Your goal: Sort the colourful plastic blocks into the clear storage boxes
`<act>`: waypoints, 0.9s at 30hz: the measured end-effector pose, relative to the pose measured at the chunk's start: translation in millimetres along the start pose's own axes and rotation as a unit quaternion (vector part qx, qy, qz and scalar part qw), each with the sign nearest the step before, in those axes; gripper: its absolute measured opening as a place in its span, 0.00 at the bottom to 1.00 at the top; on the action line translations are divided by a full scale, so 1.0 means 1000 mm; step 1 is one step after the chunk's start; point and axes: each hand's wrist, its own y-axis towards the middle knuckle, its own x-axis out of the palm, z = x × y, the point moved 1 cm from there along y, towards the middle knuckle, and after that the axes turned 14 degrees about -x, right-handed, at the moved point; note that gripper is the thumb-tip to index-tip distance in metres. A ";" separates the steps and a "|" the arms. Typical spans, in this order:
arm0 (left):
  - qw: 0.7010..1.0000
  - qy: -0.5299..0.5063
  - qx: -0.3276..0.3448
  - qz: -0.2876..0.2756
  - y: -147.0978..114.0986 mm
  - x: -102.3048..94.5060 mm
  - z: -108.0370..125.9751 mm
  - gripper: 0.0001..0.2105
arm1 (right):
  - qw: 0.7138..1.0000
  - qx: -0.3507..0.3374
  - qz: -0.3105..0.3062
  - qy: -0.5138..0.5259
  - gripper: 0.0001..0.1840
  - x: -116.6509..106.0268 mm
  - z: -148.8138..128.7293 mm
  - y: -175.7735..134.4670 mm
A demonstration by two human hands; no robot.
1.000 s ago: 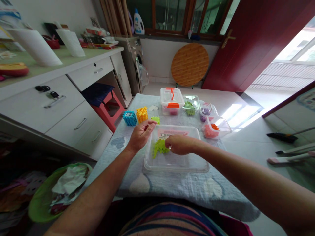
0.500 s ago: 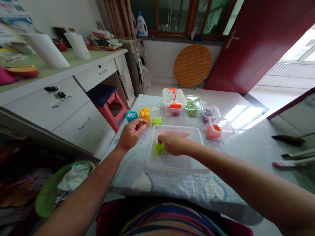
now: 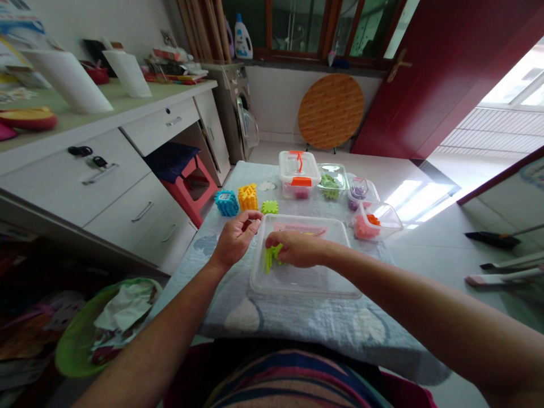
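Note:
My right hand [image 3: 293, 248] is low over a clear plastic tray [image 3: 314, 283], its fingers closed on a lime-green interlocking block piece [image 3: 276, 252]. Another lime-green piece [image 3: 268, 260] stands on edge beside it; my fingers partly cover the group. My left hand [image 3: 236, 241] is by the tray's left rim, fingers curled, with a small gap between thumb and index finger and nothing visible in it. Beyond the tray lies a separate lime-green block piece [image 3: 270, 207]. A yellow block cube [image 3: 247, 197] and a blue block cube [image 3: 226, 203] stand to its left.
Behind the tray are a lidded box with orange clips [image 3: 300, 174] and a container of green pieces [image 3: 331, 182]. Containers of purple pieces [image 3: 360, 194] and orange-pink pieces [image 3: 368, 226] stand at the right. A cloth [image 3: 238, 311] covers the table. A pink stool [image 3: 198, 187] is left.
My left hand has moved right and slightly down, away from the yellow cube to the tray's rim. My right hand has shifted slightly left over the lime-green pieces.

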 end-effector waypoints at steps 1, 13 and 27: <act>1.000 -0.003 -0.001 0.002 0.000 0.001 0.000 0.12 | 1.000 0.001 -0.003 0.002 0.27 0.000 0.000 0.000; 0.998 -0.027 -0.039 0.027 0.020 0.010 -0.036 0.13 | 0.992 0.041 0.014 -0.122 0.22 0.005 -0.004 0.004; 0.934 0.344 0.006 0.101 0.024 -0.022 -0.061 0.11 | 0.987 0.108 0.020 -0.119 0.16 0.003 -0.003 0.030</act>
